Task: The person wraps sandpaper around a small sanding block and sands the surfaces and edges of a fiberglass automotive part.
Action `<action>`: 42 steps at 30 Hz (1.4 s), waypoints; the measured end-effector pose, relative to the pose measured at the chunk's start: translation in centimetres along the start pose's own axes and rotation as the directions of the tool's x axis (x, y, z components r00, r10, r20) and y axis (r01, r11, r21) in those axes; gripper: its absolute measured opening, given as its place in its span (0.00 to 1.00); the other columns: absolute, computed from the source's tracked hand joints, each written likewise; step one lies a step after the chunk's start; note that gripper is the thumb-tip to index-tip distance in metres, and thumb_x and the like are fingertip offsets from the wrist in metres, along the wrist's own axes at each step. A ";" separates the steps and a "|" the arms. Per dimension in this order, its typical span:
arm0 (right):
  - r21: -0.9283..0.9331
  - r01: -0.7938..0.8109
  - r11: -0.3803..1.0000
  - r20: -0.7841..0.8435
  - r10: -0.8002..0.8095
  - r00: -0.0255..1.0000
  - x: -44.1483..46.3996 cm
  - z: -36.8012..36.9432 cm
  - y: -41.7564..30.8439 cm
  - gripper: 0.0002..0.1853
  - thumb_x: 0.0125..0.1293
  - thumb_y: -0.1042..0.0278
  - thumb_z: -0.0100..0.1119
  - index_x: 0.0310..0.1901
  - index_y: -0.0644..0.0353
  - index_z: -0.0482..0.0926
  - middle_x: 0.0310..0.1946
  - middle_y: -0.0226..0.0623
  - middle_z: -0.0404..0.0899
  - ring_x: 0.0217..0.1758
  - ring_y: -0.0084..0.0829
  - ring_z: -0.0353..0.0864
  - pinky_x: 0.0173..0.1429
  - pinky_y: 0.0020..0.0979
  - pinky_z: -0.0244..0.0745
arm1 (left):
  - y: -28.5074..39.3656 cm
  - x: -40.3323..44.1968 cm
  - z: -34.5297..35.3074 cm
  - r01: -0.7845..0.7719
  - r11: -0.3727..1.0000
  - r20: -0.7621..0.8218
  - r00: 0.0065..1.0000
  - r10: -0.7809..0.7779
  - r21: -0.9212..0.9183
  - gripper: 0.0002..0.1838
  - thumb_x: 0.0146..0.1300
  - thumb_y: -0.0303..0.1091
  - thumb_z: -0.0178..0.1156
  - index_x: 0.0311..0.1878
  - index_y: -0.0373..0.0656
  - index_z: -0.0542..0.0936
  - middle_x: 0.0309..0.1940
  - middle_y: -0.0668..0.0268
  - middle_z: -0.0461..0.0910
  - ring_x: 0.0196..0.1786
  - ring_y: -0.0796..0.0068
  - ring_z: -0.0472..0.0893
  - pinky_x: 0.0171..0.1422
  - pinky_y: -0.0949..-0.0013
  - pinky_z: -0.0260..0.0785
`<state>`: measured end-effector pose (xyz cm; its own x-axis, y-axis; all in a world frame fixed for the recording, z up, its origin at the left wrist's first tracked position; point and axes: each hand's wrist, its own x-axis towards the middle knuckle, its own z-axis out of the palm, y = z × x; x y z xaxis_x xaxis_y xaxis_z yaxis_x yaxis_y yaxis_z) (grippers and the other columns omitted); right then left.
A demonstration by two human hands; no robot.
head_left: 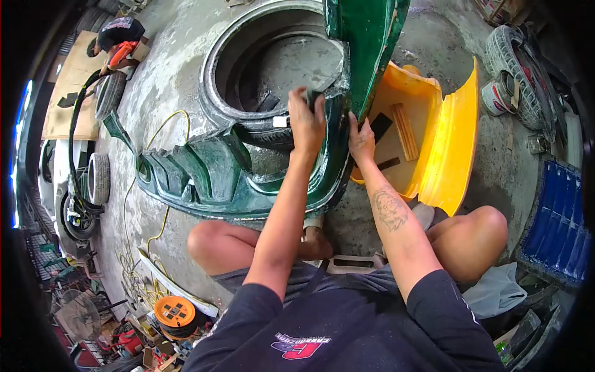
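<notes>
In the head view, a green car bumper (211,166) rests partly over a tyre (214,93) on the concrete floor, one end rising upright. My left hand (306,123) is closed around a small dark piece (315,97), held against or just above the bumper's inner edge. What that piece is, I cannot make out. Further right, my right hand (361,139) grips the edge of the bumper's raised end, thumb pointing up along it. Some of its fingers are hidden. A small white block (281,121) lies beside my left wrist.
Right of the bumper stands a yellow moulded panel (455,142) with a wooden strip (405,132) inside its curve. A white bucket (496,99) is farther right. Another person (121,40) bends over at upper left. A yellow cable (162,226) and an orange reel (175,311) lie lower left.
</notes>
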<state>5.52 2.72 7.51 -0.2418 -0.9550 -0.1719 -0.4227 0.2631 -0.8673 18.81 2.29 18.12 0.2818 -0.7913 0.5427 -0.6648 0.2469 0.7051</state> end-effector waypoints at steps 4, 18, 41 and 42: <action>0.027 -0.057 0.998 0.091 0.054 0.994 -0.6 -1.0 -1.5 0.47 0.69 0.25 0.43 0.67 0.69 0.69 0.54 0.65 0.79 0.61 0.60 0.77 0.64 0.48 0.72 | 0.3 -5.8 -2.4 -0.024 0.981 0.234 0.972 -0.021 0.190 0.15 0.65 0.32 0.64 0.47 0.33 0.73 0.38 0.47 0.75 0.41 0.44 0.75 0.45 0.50 0.68; 0.141 0.045 0.989 0.034 -0.050 0.998 0.1 -0.2 0.1 0.48 0.68 0.26 0.46 0.63 0.74 0.71 0.51 0.67 0.80 0.58 0.61 0.78 0.61 0.47 0.72 | -0.5 -5.9 0.5 -0.028 0.964 0.221 0.975 -0.032 0.264 0.09 0.66 0.30 0.59 0.38 0.34 0.71 0.36 0.47 0.74 0.42 0.44 0.77 0.46 0.50 0.72; 0.124 -0.005 0.992 -0.004 0.006 1.000 -0.3 0.4 -0.1 0.39 0.71 0.33 0.50 0.58 0.69 0.74 0.45 0.63 0.82 0.52 0.61 0.81 0.56 0.48 0.75 | 0.3 -4.6 1.6 -0.016 0.976 0.151 0.988 -0.017 0.217 0.10 0.66 0.27 0.60 0.35 0.33 0.70 0.32 0.43 0.73 0.35 0.36 0.74 0.38 0.47 0.66; 0.114 0.007 0.994 -0.032 -0.004 0.999 -0.1 0.6 0.1 0.35 0.72 0.36 0.52 0.54 0.68 0.76 0.43 0.61 0.83 0.52 0.59 0.81 0.55 0.46 0.75 | 0.2 -4.2 1.8 -0.022 0.976 0.149 0.989 -0.011 0.217 0.10 0.66 0.27 0.60 0.35 0.33 0.70 0.32 0.43 0.73 0.35 0.36 0.74 0.38 0.47 0.66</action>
<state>6.03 2.79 7.20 -0.2685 -0.9510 -0.1535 -0.3225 0.2389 -0.9159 16.32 4.64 15.19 0.1828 -0.8685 0.4608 -0.8052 0.1368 0.5771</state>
